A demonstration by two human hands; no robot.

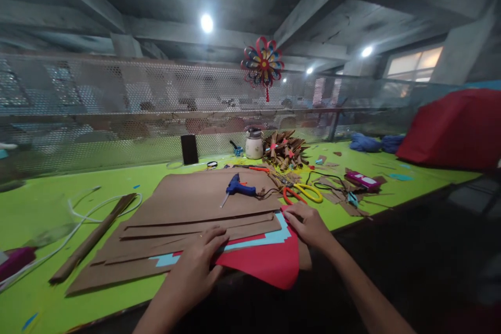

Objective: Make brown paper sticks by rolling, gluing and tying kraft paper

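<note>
A large red paper sheet (262, 263) curves over the table's front edge, with a light blue paper with a stepped edge (254, 241) on top of it. Folded brown paper strips (238, 227) lie across both, over a big brown paper sheet (191, 193). My left hand (201, 258) rests on the strips and the red sheet, fingers laid flat and thumb apart. At the right end, the fingers of my right hand (307, 222) are bent and closed on the red sheet's upper corner. A blue glue gun (239, 186) lies on the brown sheet, just beyond the strips.
Scissors with orange and yellow handles (311, 193) lie beyond my right hand. Farther back are a heap of rolled brown paper pieces (285, 150) and a lidded jar (254, 145). A brown paper roll (92, 240) and white cable (64, 242) lie left. A red bundle (454, 128) stands right.
</note>
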